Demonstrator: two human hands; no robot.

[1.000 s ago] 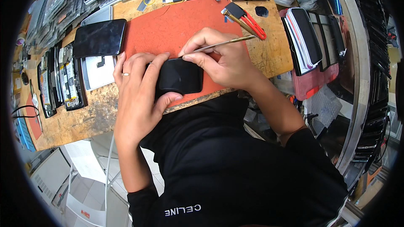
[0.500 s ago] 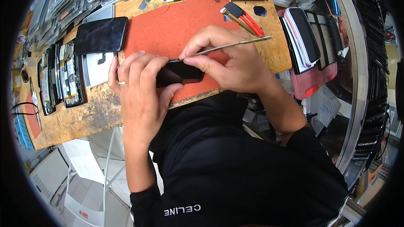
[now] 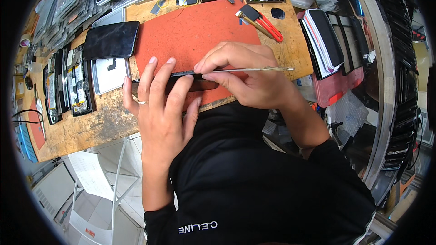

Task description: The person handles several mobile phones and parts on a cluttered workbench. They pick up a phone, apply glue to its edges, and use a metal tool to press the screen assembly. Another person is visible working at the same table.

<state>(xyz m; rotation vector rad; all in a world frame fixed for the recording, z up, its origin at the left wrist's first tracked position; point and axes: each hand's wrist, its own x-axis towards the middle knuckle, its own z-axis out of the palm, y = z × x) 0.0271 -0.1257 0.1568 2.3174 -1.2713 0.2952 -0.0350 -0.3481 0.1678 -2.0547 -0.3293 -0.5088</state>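
Note:
A dark phone (image 3: pixel 205 86) is held tilted up on edge over the near part of the red mat (image 3: pixel 195 31). My left hand (image 3: pixel 161 104) grips its left part, index fingertip on the upper edge and thumb on the near side; the other fingers spread past the far edge and cover much of it. Pinched between thumb and fingers of my right hand (image 3: pixel 250 75) is a thin metal rod-like tool (image 3: pixel 263 69), its shaft pointing right. Its working tip, by the phone's upper edge, is hidden by my fingers.
To the left lie another black phone (image 3: pixel 112 40) and opened phone bodies (image 3: pixel 78 84). Red-handled pliers (image 3: pixel 268 25) rest at the mat's far right. Stacked phones or cases (image 3: pixel 324 36) stand beyond the bench's right edge. Parts and tools crowd the back.
The phone has tipped more onto its edge, showing less of its dark face. My left fingers have spread and shifted. My right hand moved slightly nearer me, and the tool now lies more level.

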